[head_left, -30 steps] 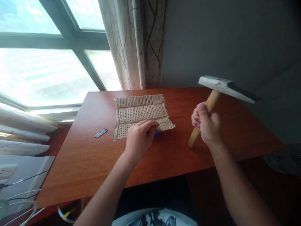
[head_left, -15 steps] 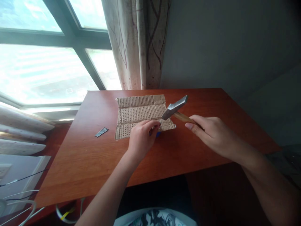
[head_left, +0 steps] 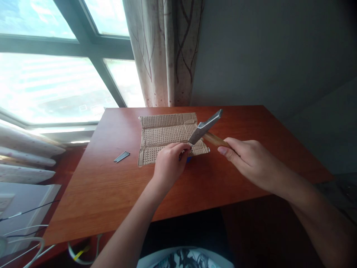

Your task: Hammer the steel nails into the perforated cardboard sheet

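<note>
My right hand [head_left: 245, 158] is wrapped round the wooden handle of a hammer [head_left: 205, 128]. The hammer's metal head slants across the right part of a sheet of perforated brown cardboard [head_left: 167, 134], its lower end close to my left fingertips. At the cardboard's near edge, my left hand [head_left: 170, 162] has thumb and fingers pinched together; what they hold is mostly hidden. A bit of something blue [head_left: 189, 159] shows beneath the left fingers and the cardboard. Several long grey nails [head_left: 122, 156] lie bunched on the table to the left.
Everything rests on a reddish-brown wooden table [head_left: 111, 201]. Behind it hang a patterned curtain [head_left: 156, 56] and a grey wall [head_left: 264, 56], with a bright window [head_left: 50, 85] at the left. White cables [head_left: 30, 238] run beside the table's left edge.
The hammer head has come down slightly and to the left, nearer my left fingertips. My left hand keeps its pinch at the cardboard's edge. The view has shifted a little.
</note>
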The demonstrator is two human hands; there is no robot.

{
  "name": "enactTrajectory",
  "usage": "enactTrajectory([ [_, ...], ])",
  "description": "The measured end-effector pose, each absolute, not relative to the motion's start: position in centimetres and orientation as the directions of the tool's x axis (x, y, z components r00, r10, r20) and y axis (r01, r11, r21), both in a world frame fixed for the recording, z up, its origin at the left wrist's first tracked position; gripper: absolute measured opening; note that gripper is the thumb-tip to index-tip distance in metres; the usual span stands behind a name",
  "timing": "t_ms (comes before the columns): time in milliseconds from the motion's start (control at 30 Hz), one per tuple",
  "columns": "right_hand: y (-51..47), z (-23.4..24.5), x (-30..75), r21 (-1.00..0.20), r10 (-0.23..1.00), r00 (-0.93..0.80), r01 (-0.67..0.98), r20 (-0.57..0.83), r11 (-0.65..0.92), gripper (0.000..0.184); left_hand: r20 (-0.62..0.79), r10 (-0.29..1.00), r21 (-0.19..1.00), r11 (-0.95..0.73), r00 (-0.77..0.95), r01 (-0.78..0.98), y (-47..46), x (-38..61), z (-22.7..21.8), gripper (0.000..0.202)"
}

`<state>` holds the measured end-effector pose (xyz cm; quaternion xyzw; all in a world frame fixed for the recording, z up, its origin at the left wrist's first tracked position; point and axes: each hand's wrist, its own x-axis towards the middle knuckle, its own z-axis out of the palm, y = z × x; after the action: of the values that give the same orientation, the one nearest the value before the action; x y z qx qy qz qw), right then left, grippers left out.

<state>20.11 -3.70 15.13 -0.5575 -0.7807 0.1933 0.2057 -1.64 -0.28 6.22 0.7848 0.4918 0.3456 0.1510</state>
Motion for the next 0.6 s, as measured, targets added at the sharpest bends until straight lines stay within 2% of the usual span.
enactTrajectory([
  [167, -3.77, 14.44, 20.17, -0.534, 0.957, -0.288, 0.803, 0.043, 0.265, 0.037, 0.379, 0.878, 0.556, -0.469, 0.292, 0.687, -0.21, -1.67, 6.23, 0.012],
  [367, -3.87, 14.94, 20.0, -0.549, 0.957, -0.277, 0.789, 0.083, 0.276, 0.037, 0.37, 0.88, 0.573, -0.467, 0.296, 0.673, -0.16, -1.68, 6.34, 0.012],
  [600, -4.02, 14.09, 19.86, -0.524, 0.954, -0.298, 0.808, 0.032, 0.27, 0.035, 0.351, 0.877, 0.53, -0.474, 0.327, 0.703, -0.07, -1.73, 6.7, 0.012],
])
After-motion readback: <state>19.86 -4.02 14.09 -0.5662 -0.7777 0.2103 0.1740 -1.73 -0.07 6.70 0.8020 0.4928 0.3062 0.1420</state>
